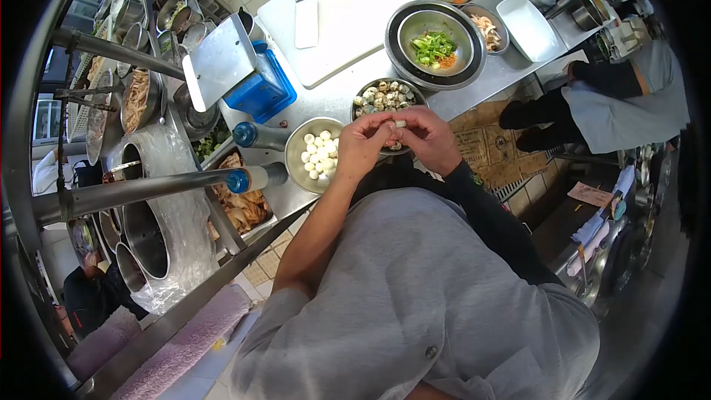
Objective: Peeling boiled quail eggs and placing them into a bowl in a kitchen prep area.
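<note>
Both of my hands meet over a metal bowl (354,101) of speckled quail eggs (387,93). Pinched between the fingertips of my left hand (364,141) and my right hand (430,136) is a small pale quail egg (400,123). My fingers cover most of it, so how much shell is on it cannot be told. Beside my left wrist stands a steel bowl (294,151) with several white peeled eggs (319,150). A dark sleeve covers my right forearm; the left one is bare.
A white cutting board (350,5) carries a cleaver (306,22). Left of it sits a blue scale (261,86); two blue-capped bottles (258,136) (255,178) stand nearer. Nested bowls (393,39) hold chopped green vegetables. Another person (611,100) is at the right.
</note>
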Demonstrator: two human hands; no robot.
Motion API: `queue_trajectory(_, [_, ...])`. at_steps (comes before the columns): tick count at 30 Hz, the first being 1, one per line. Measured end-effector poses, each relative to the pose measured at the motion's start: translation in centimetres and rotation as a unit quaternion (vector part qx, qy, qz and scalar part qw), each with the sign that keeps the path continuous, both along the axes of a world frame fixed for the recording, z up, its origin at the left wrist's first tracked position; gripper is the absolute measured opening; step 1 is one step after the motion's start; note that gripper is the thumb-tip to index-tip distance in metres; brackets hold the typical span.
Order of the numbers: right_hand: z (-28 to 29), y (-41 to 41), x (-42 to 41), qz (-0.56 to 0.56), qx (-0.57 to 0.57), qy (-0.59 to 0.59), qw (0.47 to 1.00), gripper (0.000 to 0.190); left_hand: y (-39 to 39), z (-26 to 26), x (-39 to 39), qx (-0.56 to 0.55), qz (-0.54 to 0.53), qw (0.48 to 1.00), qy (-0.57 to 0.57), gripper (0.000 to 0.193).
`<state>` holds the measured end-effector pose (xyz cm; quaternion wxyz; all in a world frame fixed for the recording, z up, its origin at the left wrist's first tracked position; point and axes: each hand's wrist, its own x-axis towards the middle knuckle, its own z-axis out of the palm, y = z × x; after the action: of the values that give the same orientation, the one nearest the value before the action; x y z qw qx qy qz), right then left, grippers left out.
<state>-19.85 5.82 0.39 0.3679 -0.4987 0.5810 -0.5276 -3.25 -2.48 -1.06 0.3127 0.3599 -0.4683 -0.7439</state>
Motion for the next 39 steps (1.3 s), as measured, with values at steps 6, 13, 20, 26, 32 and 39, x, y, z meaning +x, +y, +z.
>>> queue_trajectory(6, [1.6, 0.0, -0.4, 0.015, 0.015, 0.12, 0.993, 0.029, 0.0, -0.1, 0.4, -0.021, -0.029, 0.999, -0.011, 0.021])
queue_trajectory(13, [1.6, 0.4, -0.4, 0.02, 0.029, 0.044, 0.998, 0.022, 0.3, 0.2, 0.2, -0.021, -0.012, 1.0, -0.018, 0.019])
queue_trajectory(20, [-0.1, 0.5, -0.8, 0.038, 0.076, -0.126, 0.988, 0.028, 0.1, 0.4, -0.1, -0.005, 0.008, 1.0, -0.017, 0.015])
queue_trajectory(26, [0.4, 0.1, -0.9, 0.066, 0.068, -0.168, 0.981, 0.032, -0.4, -0.4, 0.0, 0.022, 0.005, 1.0, -0.009, 0.014])
queue_trajectory(32, [0.0, 0.0, -1.4, 0.087, 0.098, -0.333, 0.934, 0.031, -0.7, -0.4, 0.1, 0.079, 0.015, 0.997, -0.003, 0.014])
queue_trajectory(39, [0.2, -0.5, -1.0, 0.069, 0.119, -0.225, 0.965, 0.031, -0.4, -0.4, 0.4, -0.015, -0.001, 0.999, -0.044, 0.014])
